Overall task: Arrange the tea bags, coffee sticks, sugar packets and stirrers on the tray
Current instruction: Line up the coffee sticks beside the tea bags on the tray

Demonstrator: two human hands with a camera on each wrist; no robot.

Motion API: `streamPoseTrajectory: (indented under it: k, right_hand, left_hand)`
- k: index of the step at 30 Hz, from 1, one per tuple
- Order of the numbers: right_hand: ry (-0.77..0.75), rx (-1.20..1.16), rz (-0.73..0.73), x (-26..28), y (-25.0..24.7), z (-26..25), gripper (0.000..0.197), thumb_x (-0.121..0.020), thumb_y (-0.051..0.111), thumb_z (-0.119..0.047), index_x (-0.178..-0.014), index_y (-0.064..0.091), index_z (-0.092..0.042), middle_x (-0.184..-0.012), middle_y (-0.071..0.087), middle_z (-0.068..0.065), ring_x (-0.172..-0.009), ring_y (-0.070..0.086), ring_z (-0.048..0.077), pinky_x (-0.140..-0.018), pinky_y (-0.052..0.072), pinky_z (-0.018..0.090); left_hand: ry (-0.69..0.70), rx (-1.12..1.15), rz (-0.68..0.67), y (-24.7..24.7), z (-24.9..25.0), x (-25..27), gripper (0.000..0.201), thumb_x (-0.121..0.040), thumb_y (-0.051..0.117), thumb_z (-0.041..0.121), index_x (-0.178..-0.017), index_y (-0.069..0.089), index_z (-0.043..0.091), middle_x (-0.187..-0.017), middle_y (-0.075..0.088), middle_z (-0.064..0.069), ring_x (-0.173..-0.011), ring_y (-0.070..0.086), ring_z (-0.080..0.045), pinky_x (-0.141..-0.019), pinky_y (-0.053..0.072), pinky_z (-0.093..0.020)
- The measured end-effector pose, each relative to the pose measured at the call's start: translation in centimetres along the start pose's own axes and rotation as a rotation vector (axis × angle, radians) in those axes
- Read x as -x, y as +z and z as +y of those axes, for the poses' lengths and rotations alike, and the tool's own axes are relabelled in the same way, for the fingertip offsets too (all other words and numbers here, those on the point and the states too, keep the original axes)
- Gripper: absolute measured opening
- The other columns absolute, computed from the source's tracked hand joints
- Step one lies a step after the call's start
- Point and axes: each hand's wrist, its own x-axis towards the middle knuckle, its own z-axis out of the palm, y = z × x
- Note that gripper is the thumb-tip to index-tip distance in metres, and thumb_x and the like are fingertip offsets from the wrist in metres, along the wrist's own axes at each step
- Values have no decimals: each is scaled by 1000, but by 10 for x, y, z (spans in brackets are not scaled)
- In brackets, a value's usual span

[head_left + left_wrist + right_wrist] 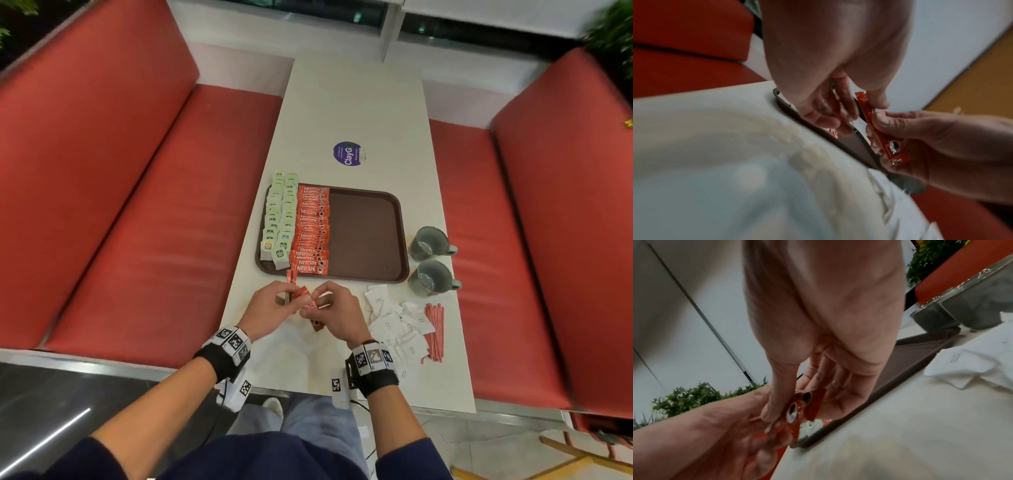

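Observation:
A brown tray (366,233) holds two columns of tea bags (279,219) at its left and one column of red coffee sticks (312,229) beside them. Its right half is bare. Just in front of the tray, my left hand (291,298) grips a few red coffee sticks (290,278) and my right hand (313,304) pinches the coffee sticks (879,129) from the other side; the two hands touch. Another coffee stick (317,325) lies on the table under them. White sugar packets (397,325) and red-striped stirrers (435,329) lie to the right.
Two grey mugs (430,241) (433,277) stand right of the tray. A round purple sticker (347,153) is on the white table (356,102) beyond it. Red benches (154,222) flank the table on both sides.

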Motion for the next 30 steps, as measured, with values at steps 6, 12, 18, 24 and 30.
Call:
streamPoseTrajectory:
  k: [6, 12, 18, 24, 30]
  right_hand:
    - [-27, -326, -39, 6, -4, -18, 42, -82, 98, -24, -105, 66, -8, -89, 83, 14, -90, 81, 35, -81, 67, 48]
    - [-27, -394, -67, 7, -2, -18, 28, -91, 90, -17, -112, 73, -7, -91, 82, 15, -83, 81, 32, -81, 67, 41]
    - [-81, -379, -147, -7, -4, -18, 19, -100, 81, -22, -109, 80, -5, -94, 82, 15, -78, 77, 28, -79, 65, 38]
    - [-111, -330, -104, -23, -16, -14, 21, -110, 67, -22, -112, 82, -8, -97, 81, 13, -84, 79, 25, -83, 67, 39]
    - [-224, 15, -106, -45, -23, -21, 6, -103, 76, -18, -103, 82, -17, -83, 81, 0, -75, 78, 13, -79, 65, 28]
  left_hand:
    - [-16, 362, 82, -2, 19, -6, 16, -93, 86, 30, -93, 84, 14, -70, 67, -8, -67, 58, -19, -66, 49, -31]
    - [-61, 435, 162, -3, 23, -13, 21, -92, 85, 31, -94, 84, 10, -73, 72, -12, -68, 63, -19, -69, 56, -33]
    - [-89, 454, 156, -8, 29, -22, 21, -91, 86, 29, -95, 84, 8, -73, 73, -13, -67, 64, -20, -70, 59, -31]
    - [-103, 449, 215, -18, 29, -29, 18, -92, 86, 25, -95, 84, 7, -72, 73, -8, -65, 64, -17, -66, 59, -27]
    - [-120, 427, 255, -20, 22, -40, 18, -94, 84, 30, -99, 87, 13, -73, 71, -5, -66, 60, -17, -68, 59, -31]
